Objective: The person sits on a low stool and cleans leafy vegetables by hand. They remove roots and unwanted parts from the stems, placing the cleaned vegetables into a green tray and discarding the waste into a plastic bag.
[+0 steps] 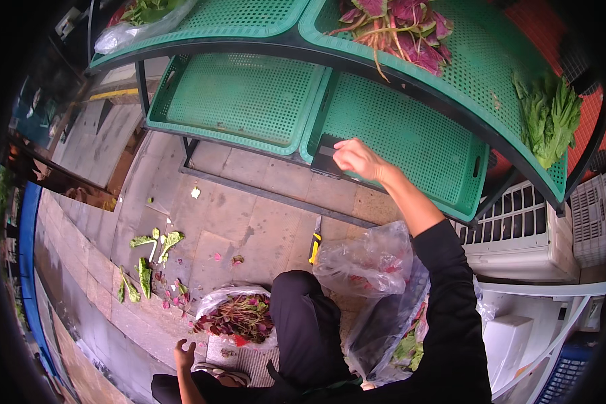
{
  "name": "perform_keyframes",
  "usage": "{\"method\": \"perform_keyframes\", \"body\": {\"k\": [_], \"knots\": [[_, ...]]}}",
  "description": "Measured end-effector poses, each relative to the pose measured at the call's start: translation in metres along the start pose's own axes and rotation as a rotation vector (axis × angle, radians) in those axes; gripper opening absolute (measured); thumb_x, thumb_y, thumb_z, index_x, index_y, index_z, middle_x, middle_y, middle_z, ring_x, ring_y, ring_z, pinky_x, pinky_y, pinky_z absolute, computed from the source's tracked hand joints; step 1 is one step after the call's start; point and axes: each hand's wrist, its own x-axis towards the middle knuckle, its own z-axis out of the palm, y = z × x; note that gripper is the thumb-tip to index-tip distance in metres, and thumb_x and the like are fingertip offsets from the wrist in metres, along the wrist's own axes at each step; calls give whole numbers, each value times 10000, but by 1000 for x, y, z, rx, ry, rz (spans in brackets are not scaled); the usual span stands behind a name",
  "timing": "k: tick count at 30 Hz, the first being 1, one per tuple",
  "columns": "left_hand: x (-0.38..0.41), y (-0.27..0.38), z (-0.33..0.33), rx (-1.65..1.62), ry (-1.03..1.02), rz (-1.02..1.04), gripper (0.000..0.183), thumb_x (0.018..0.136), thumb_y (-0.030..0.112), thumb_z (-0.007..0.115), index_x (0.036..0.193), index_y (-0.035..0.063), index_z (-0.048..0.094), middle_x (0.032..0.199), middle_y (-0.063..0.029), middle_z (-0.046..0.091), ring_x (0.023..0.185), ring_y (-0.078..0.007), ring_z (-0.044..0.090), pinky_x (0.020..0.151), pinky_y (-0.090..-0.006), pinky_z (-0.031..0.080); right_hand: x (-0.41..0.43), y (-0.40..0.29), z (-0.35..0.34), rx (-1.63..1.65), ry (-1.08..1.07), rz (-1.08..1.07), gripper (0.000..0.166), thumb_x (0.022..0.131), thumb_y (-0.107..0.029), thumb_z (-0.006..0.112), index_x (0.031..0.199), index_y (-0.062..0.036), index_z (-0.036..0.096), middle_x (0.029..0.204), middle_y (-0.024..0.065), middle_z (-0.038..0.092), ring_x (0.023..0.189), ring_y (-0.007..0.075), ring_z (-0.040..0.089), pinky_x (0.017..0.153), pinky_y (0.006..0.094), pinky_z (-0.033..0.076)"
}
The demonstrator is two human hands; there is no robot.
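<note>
My right hand [356, 160], fingers curled, is in front of the lower right green plastic crate [399, 141], over a dark flat object [325, 157] at its left corner; whether it holds anything is unclear. Low at the left, my left hand [185, 353] is empty, fingers apart. Near it a plastic bag of red amaranth [240, 318] stands open beside my knee. A yellow and black utility knife [315, 242] lies on the paving, its blade out. Right of it sits a clear plastic bag [368, 262]. A bunch of red amaranth [399, 30] rests in the upper crate.
Leafy greens [550, 118] lie at the upper right crate's end. Trimmed leaves [156, 245] are scattered on the paving. The rack's black lower bar [278, 197] crosses ahead. A white air-conditioner unit [520, 232] and a bag with greens [409, 348] are at the right.
</note>
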Motion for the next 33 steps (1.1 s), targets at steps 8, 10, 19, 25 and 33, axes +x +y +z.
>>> {"method": "perform_keyframes", "body": {"k": [8,10,19,25,33], "knots": [[-23,11,-2,209,43,102,492,775,276,770,1115,-56,644,1096,-273,665,1070,-396,630,943,-428,479,20,34,-4,265,9,79,437,903,-274,434,532,-92,295,519,-27,289,504,94,260,483,285,236],[-26,19,-4,205,37,97,495,777,282,768,1122,-50,643,1106,-275,660,1077,-402,625,943,-429,478,24,36,-4,303,17,97,442,915,-270,431,533,-97,290,525,-34,284,507,88,255,488,278,244],[-28,33,1,190,34,89,493,789,287,758,1136,-41,636,1126,-275,651,1092,-409,614,943,-435,478,31,32,-2,278,9,128,465,946,-275,425,533,-100,306,525,-39,290,505,93,276,721,305,466],[-25,29,3,188,38,90,480,788,287,763,1126,-30,640,1127,-265,649,1096,-408,607,950,-439,473,30,25,-10,288,31,105,454,941,-273,421,535,-91,327,529,-29,314,508,96,308,872,397,519],[-24,19,0,181,35,88,488,785,291,773,1138,-17,636,1143,-262,636,1104,-409,594,955,-446,468,20,12,-17,272,99,39,445,934,-267,410,531,-93,341,519,-21,333,496,97,324,911,428,514]]}}
